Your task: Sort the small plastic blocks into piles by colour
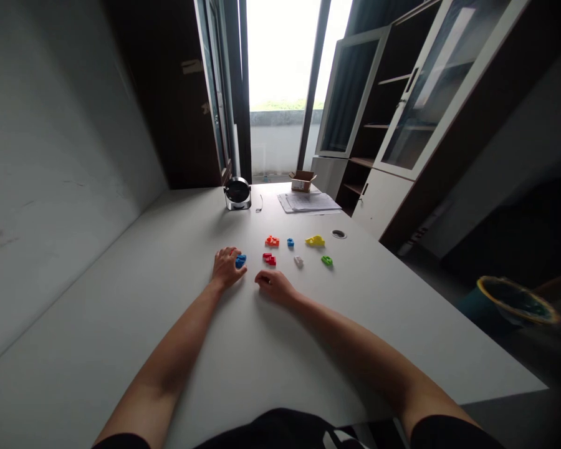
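My left hand (226, 267) lies on the white table (280, 355) with its fingers curled over a blue plastic block (240, 260), which they partly hide. My right hand (275, 287) rests close by with curled fingers, holding nothing. Just beyond the hands lie a red block (269, 259) and an orange block (272, 241). A small blue block (290, 242), a yellow block (315, 241), a white block (298, 262) and a green block (326, 260) are spread further right.
At the table's far end stand a round black-and-silver desk fan (237, 193), a stack of papers (308, 201) and a small cardboard box (302, 181). A cable grommet (339, 234) is set in the tabletop. A wall runs along the left side, and glass-fronted cabinets (402, 93) stand at the right.
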{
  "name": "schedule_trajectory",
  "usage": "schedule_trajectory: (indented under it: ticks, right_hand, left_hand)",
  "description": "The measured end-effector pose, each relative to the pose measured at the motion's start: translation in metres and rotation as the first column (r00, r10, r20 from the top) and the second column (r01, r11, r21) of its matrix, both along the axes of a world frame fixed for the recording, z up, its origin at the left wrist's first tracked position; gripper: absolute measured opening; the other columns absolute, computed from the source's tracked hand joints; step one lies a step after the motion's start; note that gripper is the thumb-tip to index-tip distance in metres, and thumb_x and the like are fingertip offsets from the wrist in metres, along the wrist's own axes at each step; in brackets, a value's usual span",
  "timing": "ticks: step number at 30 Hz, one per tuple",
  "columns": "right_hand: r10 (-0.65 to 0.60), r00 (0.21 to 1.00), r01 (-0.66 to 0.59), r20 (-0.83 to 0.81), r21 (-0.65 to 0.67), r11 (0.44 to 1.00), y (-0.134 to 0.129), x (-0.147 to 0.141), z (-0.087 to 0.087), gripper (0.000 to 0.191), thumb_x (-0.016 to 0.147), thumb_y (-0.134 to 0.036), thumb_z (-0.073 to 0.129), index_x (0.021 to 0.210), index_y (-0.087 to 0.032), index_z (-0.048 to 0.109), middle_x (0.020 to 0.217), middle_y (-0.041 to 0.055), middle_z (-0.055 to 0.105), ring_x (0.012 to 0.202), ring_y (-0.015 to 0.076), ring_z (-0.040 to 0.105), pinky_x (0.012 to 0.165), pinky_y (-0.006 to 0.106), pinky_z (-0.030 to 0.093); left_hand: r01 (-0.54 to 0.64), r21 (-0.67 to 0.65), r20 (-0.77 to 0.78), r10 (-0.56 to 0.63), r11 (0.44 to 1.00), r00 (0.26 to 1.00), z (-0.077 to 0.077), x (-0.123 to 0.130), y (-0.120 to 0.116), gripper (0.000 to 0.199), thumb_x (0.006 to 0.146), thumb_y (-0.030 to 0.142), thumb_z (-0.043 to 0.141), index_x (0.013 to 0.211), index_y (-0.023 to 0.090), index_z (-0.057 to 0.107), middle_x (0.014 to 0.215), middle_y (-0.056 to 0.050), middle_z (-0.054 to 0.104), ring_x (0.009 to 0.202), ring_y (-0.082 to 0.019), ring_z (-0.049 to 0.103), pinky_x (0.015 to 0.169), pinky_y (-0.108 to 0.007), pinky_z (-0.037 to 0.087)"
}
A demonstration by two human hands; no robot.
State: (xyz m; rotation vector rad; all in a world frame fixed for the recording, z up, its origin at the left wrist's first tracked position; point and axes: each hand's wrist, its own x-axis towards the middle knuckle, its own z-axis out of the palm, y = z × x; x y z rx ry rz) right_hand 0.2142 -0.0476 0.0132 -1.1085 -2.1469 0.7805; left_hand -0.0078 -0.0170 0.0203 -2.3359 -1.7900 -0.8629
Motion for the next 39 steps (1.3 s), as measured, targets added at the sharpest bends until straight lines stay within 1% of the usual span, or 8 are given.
schedule_trajectory:
  ticks: [4,8,13,20,24,28,32,39]
  right_hand:
    - [-0.005,0.999,0.008,0.040,-0.084,0.996,0.011,-0.002,0.004,0.017,0.088,-0.019,0.059,0.093,-0.021,0.076,0.073,-0.0012,0.072,0.067,0.0130,0.062,0.064,0.021,0.041]
    - [-0.107,0.994,0.106,0.022,0.035,0.994,0.010,-0.003,0.000,0.017,0.088,-0.018,0.060,0.093,-0.022,0.075,0.079,-0.0002,0.074,0.070,0.0131,0.063,0.066,0.021,0.041]
    - [-0.054,0.997,0.048,0.055,0.090,0.995,0.003,-0.002,-0.003,0.015,0.089,-0.020,0.061,0.092,-0.023,0.076,0.084,0.0005,0.075,0.072,0.0135,0.064,0.067,0.022,0.041]
    - [-0.062,0.995,0.055,0.073,0.097,0.994,0.004,-0.001,-0.001,0.016,0.088,-0.018,0.062,0.093,-0.024,0.077,0.086,0.0012,0.075,0.075,0.0143,0.065,0.070,0.022,0.044]
    - [-0.044,0.997,0.037,0.065,0.112,0.993,0.004,0.001,-0.002,0.017,0.088,-0.017,0.062,0.094,-0.024,0.077,0.088,0.0013,0.075,0.076,0.0143,0.065,0.071,0.022,0.045]
    - [-0.047,0.997,0.039,0.063,0.117,0.992,0.004,0.000,-0.003,0.018,0.088,-0.017,0.061,0.093,-0.024,0.077,0.086,0.0011,0.075,0.075,0.0142,0.065,0.071,0.022,0.045]
    - [-0.040,0.997,0.033,0.061,0.118,0.992,0.004,0.000,-0.003,0.018,0.088,-0.016,0.061,0.092,-0.024,0.076,0.086,0.0008,0.075,0.076,0.0140,0.066,0.072,0.022,0.045]
    - [-0.039,0.998,0.034,0.049,0.102,0.994,0.003,0.001,0.000,0.018,0.088,-0.015,0.061,0.093,-0.023,0.077,0.085,0.0012,0.075,0.074,0.0136,0.065,0.071,0.021,0.044]
  left_hand:
    - [-0.051,0.034,-0.027,0.052,0.998,0.998,0.000,0.004,-0.005,0.016,0.081,0.030,0.068,0.096,0.024,0.064,0.111,-0.011,0.064,0.111,-0.032,0.053,0.105,-0.047,0.038]
    - [-0.102,0.040,-0.017,0.103,0.994,0.995,-0.006,0.002,-0.011,0.010,0.085,0.031,0.064,0.090,0.022,0.064,0.105,-0.012,0.065,0.108,-0.033,0.052,0.096,-0.046,0.041]
    - [-0.047,0.030,-0.012,0.047,0.998,0.999,-0.006,-0.004,-0.014,0.011,0.089,0.033,0.064,0.088,0.023,0.066,0.105,-0.010,0.069,0.109,-0.032,0.052,0.091,-0.045,0.041]
    - [0.022,0.015,0.074,-0.023,1.000,0.997,-0.006,-0.008,-0.009,0.024,0.099,0.032,0.049,0.093,0.025,0.070,0.107,-0.006,0.072,0.107,-0.026,0.055,0.095,-0.042,0.042]
    - [0.035,0.016,0.062,-0.036,0.999,0.997,-0.006,-0.005,-0.012,0.016,0.093,0.036,0.058,0.093,0.025,0.070,0.108,-0.006,0.070,0.109,-0.028,0.055,0.096,-0.044,0.043]
    - [0.054,0.009,0.021,-0.054,0.998,0.998,-0.005,-0.002,-0.014,0.014,0.083,0.027,0.070,0.096,0.026,0.070,0.113,-0.007,0.068,0.111,-0.030,0.054,0.096,-0.044,0.045]
    - [0.065,0.021,0.013,-0.065,0.998,0.998,-0.007,-0.004,-0.013,0.018,0.081,0.020,0.069,0.098,0.025,0.069,0.115,-0.007,0.067,0.111,-0.029,0.055,0.098,-0.043,0.045]
    - [0.091,0.037,0.033,-0.093,0.995,0.995,-0.008,-0.005,-0.010,0.017,0.082,0.018,0.067,0.097,0.024,0.068,0.114,-0.008,0.066,0.114,-0.028,0.056,0.101,-0.044,0.046]
